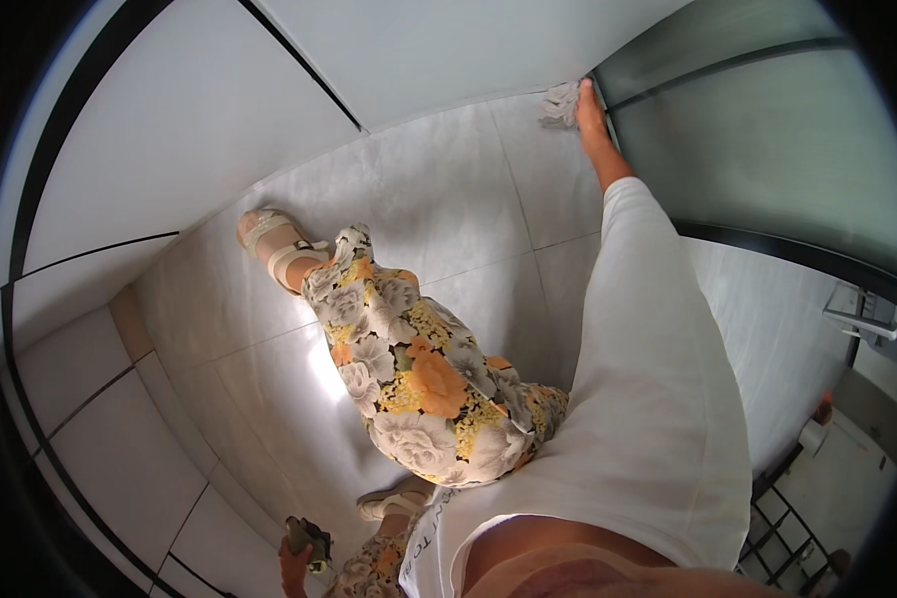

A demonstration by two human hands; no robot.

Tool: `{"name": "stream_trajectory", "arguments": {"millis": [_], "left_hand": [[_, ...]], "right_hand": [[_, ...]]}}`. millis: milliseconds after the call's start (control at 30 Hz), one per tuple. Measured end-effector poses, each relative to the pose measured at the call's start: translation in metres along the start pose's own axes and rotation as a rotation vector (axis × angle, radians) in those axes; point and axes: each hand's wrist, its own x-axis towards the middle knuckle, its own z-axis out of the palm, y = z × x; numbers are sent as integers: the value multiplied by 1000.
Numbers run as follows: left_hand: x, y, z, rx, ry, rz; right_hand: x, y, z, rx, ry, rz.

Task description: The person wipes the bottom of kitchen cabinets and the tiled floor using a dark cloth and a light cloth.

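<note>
My right hand (592, 116) reaches to the far floor corner, with a crumpled grey cloth (560, 107) at its fingers. The hand lies alongside the lower edge of a frosted glass panel (747, 142). The cloth rests on the grey tiled floor (448, 194), close to the foot of the white cabinet fronts (448, 52). At the lower left, my left hand (294, 566) is closed around a small dark green and grey object (310, 543). Its exact kind is unclear.
White panels with black trim (112, 404) line the left side. My sandalled foot (276, 243) stands near the cabinet base, and the other sandal (396, 499) shows below. A black wire rack (788, 534) and a white roll (813, 436) are at the right.
</note>
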Motion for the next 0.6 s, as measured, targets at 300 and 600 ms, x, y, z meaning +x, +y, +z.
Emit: {"name": "stream_trajectory", "arguments": {"millis": [300,600], "left_hand": [[6,-1,2,-67,-16,-68],[7,16,-2,-245,14,-68]], "right_hand": [[-26,-75,28,656,-65,-55],[56,-19,6,-1015,-71,-632]]}}
